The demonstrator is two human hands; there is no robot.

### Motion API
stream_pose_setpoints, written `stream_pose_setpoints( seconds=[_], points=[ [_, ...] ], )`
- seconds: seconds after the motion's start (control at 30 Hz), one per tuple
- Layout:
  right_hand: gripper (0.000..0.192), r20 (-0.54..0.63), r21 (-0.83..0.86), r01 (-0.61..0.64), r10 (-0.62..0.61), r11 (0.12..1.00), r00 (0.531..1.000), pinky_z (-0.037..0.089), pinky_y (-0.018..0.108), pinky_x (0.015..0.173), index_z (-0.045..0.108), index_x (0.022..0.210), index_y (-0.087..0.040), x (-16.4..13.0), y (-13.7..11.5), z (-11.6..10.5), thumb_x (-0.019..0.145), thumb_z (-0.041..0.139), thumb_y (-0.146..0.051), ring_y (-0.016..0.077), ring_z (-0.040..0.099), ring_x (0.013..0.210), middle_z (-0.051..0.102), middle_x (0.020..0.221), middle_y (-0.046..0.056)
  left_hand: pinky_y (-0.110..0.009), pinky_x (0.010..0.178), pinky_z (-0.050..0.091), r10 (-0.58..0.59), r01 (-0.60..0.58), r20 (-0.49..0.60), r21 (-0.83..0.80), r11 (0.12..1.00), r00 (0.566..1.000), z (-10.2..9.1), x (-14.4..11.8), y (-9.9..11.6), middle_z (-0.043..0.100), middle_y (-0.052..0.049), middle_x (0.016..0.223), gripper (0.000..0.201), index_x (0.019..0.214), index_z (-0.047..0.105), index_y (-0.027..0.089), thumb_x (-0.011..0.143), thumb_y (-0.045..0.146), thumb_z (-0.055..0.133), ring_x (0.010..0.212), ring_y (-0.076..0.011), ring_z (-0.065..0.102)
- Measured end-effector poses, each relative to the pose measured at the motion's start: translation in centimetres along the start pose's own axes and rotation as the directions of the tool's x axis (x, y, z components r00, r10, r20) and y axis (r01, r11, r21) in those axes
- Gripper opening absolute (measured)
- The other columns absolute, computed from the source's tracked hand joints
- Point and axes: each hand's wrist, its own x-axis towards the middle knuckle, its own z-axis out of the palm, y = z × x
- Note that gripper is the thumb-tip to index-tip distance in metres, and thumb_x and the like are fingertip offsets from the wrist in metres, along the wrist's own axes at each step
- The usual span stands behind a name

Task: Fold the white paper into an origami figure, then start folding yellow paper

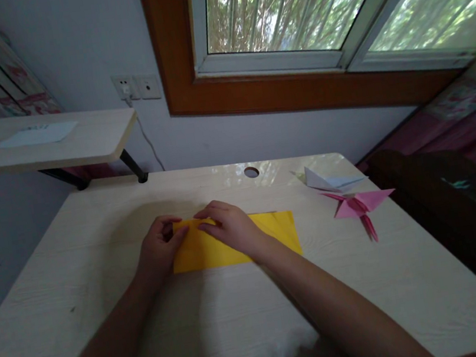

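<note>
Now yellow paper (204, 252) under both hands' grip.

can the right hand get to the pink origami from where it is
Probably yes: the right hand rests on the yellow paper, and only bare table lies between it and the pink origami.

Dim daylight enters through the window (302, 8); glare glints on the worktop (94, 236) below it, and the edges look stretched and blurred.

matt yellow paper (230, 248), glossy pale wood-grain desk (100, 271), pink paper figure (361, 206)
</note>
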Motion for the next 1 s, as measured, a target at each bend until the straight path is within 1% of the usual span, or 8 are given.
stream_pose_setpoints(
  seconds=[0.13, 0.27, 0.43, 0.6, 0.67, 0.83, 1.0],
  points=[
    [0.017, 0.035, 0.005, -0.03, 0.03, 1.0, 0.999, 0.052, 0.028, 0.078, 0.074, 0.109, -0.022, 0.2, -0.2, -0.2, 0.094, 0.068, -0.027, 0.016, 0.066, 0.087, 0.07, 0.098, 0.005, -0.03, 0.071, 0.055, 0.021, -0.022, 0.022, 0.033, 0.999, 1.0, -0.1, 0.0, -0.3, 0.072, -0.002, 0.088, 0.041, 0.105, 0.059, 0.023, 0.079, 0.05, 0.076, 0.081, -0.0205, 0.07],
    [0.015, 0.058, 0.008, -0.013, 0.012, 1.0, 0.998, 0.05, 0.027, 0.076, 0.074, 0.107, -0.021, 0.1, 0.1, -0.3, 0.095, 0.067, -0.025, 0.0151, 0.065, 0.085, 0.07, 0.099, 0.005, -0.03, 0.072, 0.055, 0.054, -0.057, 0.041, 0.09, 0.994, 0.998, -0.2, 0.0, -0.4, 0.073, -0.003, 0.09, 0.037, 0.103, 0.061, 0.022, 0.081, 0.048, 0.075, 0.083, -0.0201, 0.071],
    [0.016, 0.082, -0.019, -0.032, 0.033, 0.999, 0.996, 0.049, 0.027, 0.077, 0.074, 0.108, -0.022, 0.2, 0.1, -0.5, 0.094, 0.068, -0.025, 0.0157, 0.066, 0.086, 0.072, 0.099, 0.005, -0.03, 0.07, 0.055, 0.066, -0.072, 0.055, 0.128, 0.989, 0.996, -0.3, -0.1, -0.5, 0.074, -0.004, 0.089, 0.037, 0.102, 0.063, 0.021, 0.081, 0.05, 0.075, 0.081, -0.0204, 0.071],
    [0.019, 0.144, -0.012, -0.066, 0.067, 0.998, 0.987, 0.049, 0.028, 0.081, 0.074, 0.11, -0.019, 0.2, -0.3, -0.5, 0.095, 0.068, -0.028, 0.0169, 0.069, 0.091, 0.076, 0.102, 0.006, -0.029, 0.069, 0.057, 0.093, -0.098, 0.054, 0.115, 0.988, 0.994, -0.3, -0.3, -0.7, 0.075, -0.003, 0.088, 0.038, 0.101, 0.064, 0.021, 0.08, 0.05, 0.077, 0.08, -0.0201, 0.072],
    [0.019, 0.149, 0.005, -0.074, 0.073, 0.997, 0.986, 0.049, 0.027, 0.083, 0.074, 0.11, -0.019, 0.1, -0.5, -0.5, 0.096, 0.066, -0.029, 0.0172, 0.069, 0.095, 0.077, 0.106, 0.007, -0.028, 0.068, 0.057, 0.109, -0.116, 0.059, 0.118, 0.986, 0.992, -0.3, -0.4, -0.6, 0.075, -0.003, 0.087, 0.037, 0.101, 0.065, 0.021, 0.081, 0.049, 0.076, 0.079, -0.0194, 0.072],
    [0.02, 0.153, -0.001, -0.078, 0.077, 0.997, 0.985, 0.05, 0.027, 0.086, 0.074, 0.113, -0.02, 0.2, -0.7, -0.6, 0.096, 0.066, -0.029, 0.0174, 0.07, 0.098, 0.077, 0.109, 0.006, -0.027, 0.069, 0.056, 0.152, -0.164, 0.069, 0.216, 0.963, 0.986, -0.4, -0.5, 0.0, 0.075, -0.003, 0.089, 0.031, 0.1, 0.069, 0.022, 0.084, 0.048, 0.074, 0.078, -0.0186, 0.071],
    [0.018, 0.166, -0.044, -0.07, 0.077, 0.997, 0.983, 0.05, 0.027, 0.084, 0.075, 0.109, -0.02, 0.2, -0.8, -0.7, 0.096, 0.066, -0.028, 0.0177, 0.07, 0.095, 0.077, 0.105, 0.006, -0.027, 0.072, 0.056, 0.143, -0.162, 0.096, 0.224, 0.961, 0.985, -0.5, -0.4, -0.2, 0.076, -0.002, 0.091, 0.029, 0.102, 0.071, 0.023, 0.085, 0.047, 0.073, 0.081, -0.0189, 0.072]
  ],
)
